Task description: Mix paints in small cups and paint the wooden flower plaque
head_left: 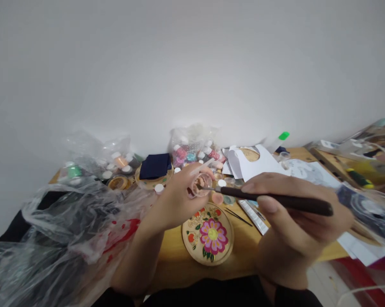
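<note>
My left hand (179,192) grips a small clear plastic cup (201,186) with pinkish-beige material inside, tilted so its mouth faces me. A thin white stick (208,162) shows at the top of that hand. In my right hand (301,230) is a dark-handled palette knife or small spatula (275,200), held between thumb and fingers. Its thin metal tip reaches into the cup. Below both hands, a round wooden plaque (188,251) lies on the table, painted with a large pink flower, green leaves and small orange fruits or blossoms.
Crumpled clear plastic bags (61,221) cover the left side. Bagged small jars (192,155) line the wall, near a dark blue cloth (154,166). Tweezers (239,216), a paint tube (252,216) and white paper (248,164) lie right of the plaque on the wooden table (170,256).
</note>
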The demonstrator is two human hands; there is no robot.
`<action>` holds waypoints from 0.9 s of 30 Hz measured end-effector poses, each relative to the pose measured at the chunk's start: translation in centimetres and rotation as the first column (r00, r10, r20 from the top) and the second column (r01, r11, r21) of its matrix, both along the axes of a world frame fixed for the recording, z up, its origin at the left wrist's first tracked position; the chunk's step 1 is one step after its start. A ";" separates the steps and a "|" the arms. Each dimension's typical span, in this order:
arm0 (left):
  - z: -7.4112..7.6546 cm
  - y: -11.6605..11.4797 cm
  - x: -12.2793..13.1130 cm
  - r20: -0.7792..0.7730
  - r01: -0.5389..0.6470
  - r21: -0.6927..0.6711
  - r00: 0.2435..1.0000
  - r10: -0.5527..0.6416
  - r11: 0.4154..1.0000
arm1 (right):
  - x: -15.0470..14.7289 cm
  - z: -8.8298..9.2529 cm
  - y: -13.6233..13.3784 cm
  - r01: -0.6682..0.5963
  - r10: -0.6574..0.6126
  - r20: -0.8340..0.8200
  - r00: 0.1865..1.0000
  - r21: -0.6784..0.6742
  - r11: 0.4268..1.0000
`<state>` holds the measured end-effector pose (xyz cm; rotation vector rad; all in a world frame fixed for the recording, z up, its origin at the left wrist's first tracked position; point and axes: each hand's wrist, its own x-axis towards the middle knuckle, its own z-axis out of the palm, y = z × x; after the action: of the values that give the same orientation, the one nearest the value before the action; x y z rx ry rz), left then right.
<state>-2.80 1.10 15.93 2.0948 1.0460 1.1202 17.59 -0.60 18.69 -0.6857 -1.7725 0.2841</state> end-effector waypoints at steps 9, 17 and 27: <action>0.0 0.2 0.0 0.035 -0.022 -0.034 0.999 0.023 0.999 | -0.5 -0.1 0.1 0.038 -0.037 -0.022 0.999 0.051 0.998; 0.0 0.2 0.0 0.031 -0.014 -0.024 0.999 0.015 1.000 | -0.3 -0.2 0.2 -0.009 0.010 -0.022 1.000 0.048 0.999; 0.2 0.1 0.0 0.044 -0.005 -0.003 0.999 0.005 1.000 | -0.4 -0.2 0.1 0.007 -0.007 -0.007 1.000 0.040 0.999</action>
<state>-2.78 1.18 16.12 2.0573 1.0324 1.1618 17.16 -0.48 18.54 -0.6613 -1.7641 0.2456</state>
